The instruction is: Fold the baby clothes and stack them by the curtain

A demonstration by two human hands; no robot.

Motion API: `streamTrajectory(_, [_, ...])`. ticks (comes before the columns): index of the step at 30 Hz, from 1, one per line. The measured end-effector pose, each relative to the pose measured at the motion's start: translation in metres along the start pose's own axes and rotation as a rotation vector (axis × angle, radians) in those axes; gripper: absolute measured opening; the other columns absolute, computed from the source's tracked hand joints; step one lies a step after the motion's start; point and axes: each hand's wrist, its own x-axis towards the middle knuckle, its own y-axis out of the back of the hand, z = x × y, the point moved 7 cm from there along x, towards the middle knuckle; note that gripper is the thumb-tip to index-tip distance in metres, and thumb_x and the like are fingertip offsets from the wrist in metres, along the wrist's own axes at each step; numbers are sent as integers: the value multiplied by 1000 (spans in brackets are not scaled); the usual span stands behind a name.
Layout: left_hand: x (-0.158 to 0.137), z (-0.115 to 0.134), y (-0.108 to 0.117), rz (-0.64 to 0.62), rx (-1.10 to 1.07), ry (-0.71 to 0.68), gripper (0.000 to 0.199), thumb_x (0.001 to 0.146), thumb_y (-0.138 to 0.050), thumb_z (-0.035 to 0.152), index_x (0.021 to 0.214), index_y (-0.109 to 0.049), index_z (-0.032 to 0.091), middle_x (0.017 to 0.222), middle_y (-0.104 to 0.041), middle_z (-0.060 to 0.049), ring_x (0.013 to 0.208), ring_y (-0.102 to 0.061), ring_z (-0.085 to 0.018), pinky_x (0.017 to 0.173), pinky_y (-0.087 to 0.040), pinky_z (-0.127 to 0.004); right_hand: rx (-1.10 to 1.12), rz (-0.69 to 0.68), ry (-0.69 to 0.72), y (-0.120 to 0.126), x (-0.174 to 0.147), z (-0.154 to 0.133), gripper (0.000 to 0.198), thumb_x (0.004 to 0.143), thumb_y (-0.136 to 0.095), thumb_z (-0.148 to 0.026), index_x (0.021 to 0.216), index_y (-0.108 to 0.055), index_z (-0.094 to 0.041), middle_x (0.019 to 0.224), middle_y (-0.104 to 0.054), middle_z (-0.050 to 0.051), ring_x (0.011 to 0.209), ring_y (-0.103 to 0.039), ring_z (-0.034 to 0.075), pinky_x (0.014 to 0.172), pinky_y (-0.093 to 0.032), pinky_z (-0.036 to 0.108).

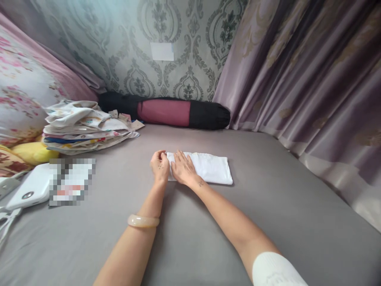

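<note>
White cloth on a grey-covered bed, seen from above and behind the arms. The cloth lies near the middle of the bed as a flat, narrow rectangle, its long side running across the view. The right hand rests open and palm down on its left part, fingers extended and pointing away from the wearer. The left hand stands at the cloth's left end with fingers curled; whether it pinches the edge or merely lies against it cannot be told. The hands are side by side, close to each other.

State of the work: the cloth appears already folded into a compact, layered shape, its right end squared and fairly smooth. The part under the hands seems to be the one being pressed or straightened, and is judged not yet finished. Whether a further fold remains cannot be judged. A pile of clothes, loosely stacked, lies at the far left, well apart from the cloth; how neatly its lower layers are folded is unclear.

Hidden or indistinct: the right hand covers part of the cloth's left portion, and the left fingertips are mostly out of sight. The number of layers and the kind of article cannot be read. A flat item beside the white device is obscured by pixelation. The left frame edge cuts off the cable and the floral pillow.
</note>
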Motion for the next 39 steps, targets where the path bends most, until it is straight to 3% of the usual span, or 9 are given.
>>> streamTrajectory(3, [-11, 18, -14, -101, 122, -225, 27, 89, -40, 23, 98, -64, 17, 97, -70, -10, 92, -65, -20, 85, -51, -34, -43, 67, -32, 15, -14, 23, 55, 99, -27, -30, 147, -36, -5, 157, -26, 16, 146, -20, 25, 119, -10, 44])
streamTrajectory(7, [-39, 37, -43, -369, 311, -569, 30, 91, -40, 22, 111, -61, 16, 108, -69, -13, 105, -62, -23, 95, -47, -38, -96, 93, -93, 30, -32, 55, 53, 99, -27, -29, 146, -37, -7, 157, -27, 15, 146, -20, 24, 119, -10, 45])
streamTrajectory(10, [-57, 37, -59, -568, 451, -688, 35, 93, -40, 23, 123, -56, 15, 126, -63, -13, 123, -54, -25, 104, -43, -40, -120, 90, -116, 34, -38, 70, 53, 99, -27, -29, 147, -36, -7, 157, -27, 15, 146, -21, 25, 119, -12, 45])
streamTrajectory(15, [-67, 27, -68, -726, 723, -631, 45, 99, -31, 32, 138, -47, 16, 148, -45, -11, 142, -33, -26, 115, -27, -46, -128, 57, -123, 27, -38, 81, 55, 98, -27, -31, 148, -35, -9, 157, -26, 13, 146, -20, 25, 118, -13, 46])
streamTrajectory(21, [-70, 21, -75, -785, 884, -570, 53, 101, -21, 42, 147, -39, 20, 155, -35, -9, 144, -28, -27, 117, -23, -47, -101, 18, -141, 17, -37, 85, 56, 98, -26, -34, 148, -35, -11, 156, -30, 11, 146, -21, 24, 118, -14, 46])
streamTrajectory(25, [-64, 25, -78, -749, 892, -589, 50, 101, -25, 40, 142, -44, 19, 149, -44, -10, 138, -38, -28, 111, -32, -45, -63, -7, -118, 20, -33, 92, 54, 99, -25, -36, 147, -38, -13, 155, -33, 10, 144, -26, 23, 118, -16, 46])
streamTrajectory(31, [-43, 39, -87, -789, 913, -613, 36, 97, -32, 26, 107, -65, 16, 115, -65, -14, 108, -61, -28, 88, -46, -39, -8, 13, 8, 39, -23, 116, 44, 98, -31, -25, 134, -55, -19, 141, -54, 5, 129, -47, 17, 110, -31, 31])
streamTrajectory(35, [-20, 43, -96, -872, 901, -522, 31, 90, -39, 16, 98, -69, 21, 113, -66, -11, 104, -62, -26, 82, -47, -34, -104, 100, -118, 45, -20, 140, 43, 98, -33, -21, 136, -52, -16, 144, -50, 9, 130, -46, 20, 108, -31, 34])
streamTrajectory(39, [-2, 39, -109, -942, 906, -435, 24, 84, -49, 18, 95, -69, 24, 111, -68, -8, 102, -63, -25, 83, -47, -33, -133, 106, -201, 38, -19, 151, 43, 99, -29, -20, 135, -51, -12, 140, -53, 13, 128, -47, 21, 108, -31, 33])
